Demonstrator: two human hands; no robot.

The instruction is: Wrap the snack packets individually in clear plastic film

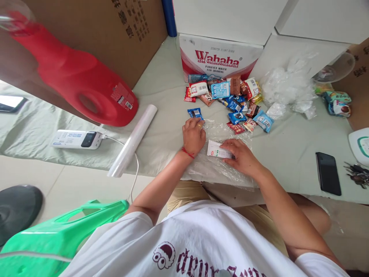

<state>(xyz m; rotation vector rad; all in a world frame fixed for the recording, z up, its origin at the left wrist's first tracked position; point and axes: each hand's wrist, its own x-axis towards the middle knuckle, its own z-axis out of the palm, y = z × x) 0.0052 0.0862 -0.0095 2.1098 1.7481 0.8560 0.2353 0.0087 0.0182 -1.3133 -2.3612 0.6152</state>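
Note:
My left hand [193, 135] rests with curled fingers on the far left edge of a clear plastic bag [215, 169] spread flat on the pale green cloth, just below a blue snack packet [195, 113]. My right hand [241, 156] presses a small white packet [216, 150] with red and green print onto the bag, fingers laid over its right end. A pile of small snack packets [230, 100] in blue, red and white lies just beyond both hands.
A Wahaha water box [219, 57] stands behind the pile, crumpled clear bags [288, 90] to its right. A roll of plastic film [133, 140], a white power bank [76, 139] and a red jug [77, 79] lie left. A black phone [328, 173] and keys [357, 174] lie right.

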